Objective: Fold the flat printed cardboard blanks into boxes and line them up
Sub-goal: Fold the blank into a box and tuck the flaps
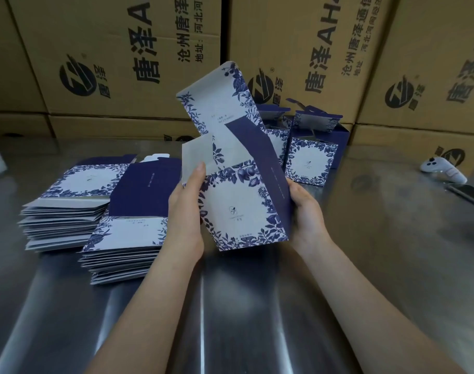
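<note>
A: We open on the wall of brown cartons (117,58) at the back, then the steel table (257,306) in front. It's shiny, and we reckon it's slippery.

B: On it, to our left, sit two stacks of flat blanks (68,211). The nearer stack (128,247) is fanned out at its edges, so we judge a stray forearm could send it sliding.

A: Now the blank in hand (244,195). It's held up over the middle of the table, half opened, its long top flap tilted toward the cartons.

B: That flap is our worry. If it swings back, it could clip the folded boxes (311,163) standing just behind, and the row goes crooked.

A: The left hand (187,214) grips the left edge, the right hand (306,214) grips the navy side panel. On both sides the fingers (198,172) are clamped on card.

B: Squeeze off the score lines and we think the print creases. Push the panels the wrong way and the tube collapses flat.

A: Smallest bits: a white controller (443,172) and a dark phone (470,195) at far right, well apart from the work.

B: No trouble there, unless the line of boxes grows that way.
</note>
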A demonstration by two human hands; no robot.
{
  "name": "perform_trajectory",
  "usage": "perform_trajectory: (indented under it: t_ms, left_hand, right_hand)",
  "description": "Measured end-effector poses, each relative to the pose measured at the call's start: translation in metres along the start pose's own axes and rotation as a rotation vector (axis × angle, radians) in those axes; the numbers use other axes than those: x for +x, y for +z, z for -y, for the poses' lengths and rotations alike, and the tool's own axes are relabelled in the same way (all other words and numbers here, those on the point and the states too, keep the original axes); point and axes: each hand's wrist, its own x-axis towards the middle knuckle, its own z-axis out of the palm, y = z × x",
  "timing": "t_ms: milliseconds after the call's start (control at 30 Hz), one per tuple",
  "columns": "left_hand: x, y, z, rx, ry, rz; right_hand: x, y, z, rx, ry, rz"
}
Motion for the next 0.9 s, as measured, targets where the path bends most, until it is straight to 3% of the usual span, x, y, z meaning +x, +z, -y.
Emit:
perform_trajectory:
  t_ms: [133, 300, 500, 600, 800, 900]
  left_hand:
    - [-0.001, 0.001, -0.002, -0.060, -0.028, -0.049]
    - [-0.008, 0.004, 0.003, 0.153, 0.208, -0.130]
    - [-0.015, 0.006, 0.009, 0.352, 0.476, -0.225]
    - [-0.015, 0.007, 0.012, 0.416, 0.497, -0.298]
    - [-0.013, 0.005, 0.019, 0.481, 0.556, -0.335]
    - [-0.016, 0.006, 0.020, 0.524, 0.560, -0.344]
  right_hand:
    - [0.005, -0.003, -0.004, -0.126, -0.063, -0.013]
    - [0.006, -0.002, -0.009, -0.327, -0.168, -0.053]
    - [-0.002, 0.007, -0.002, -0.424, -0.504, -0.203]
    - [-0.015, 0.012, 0.003, -0.464, -0.740, -0.217]
    - [-0.044, 0.030, 0.000, -0.605, -1.259, 0.023]
    - [-0.056, 0.038, -0.010, -0.646, -1.399, 0.203]
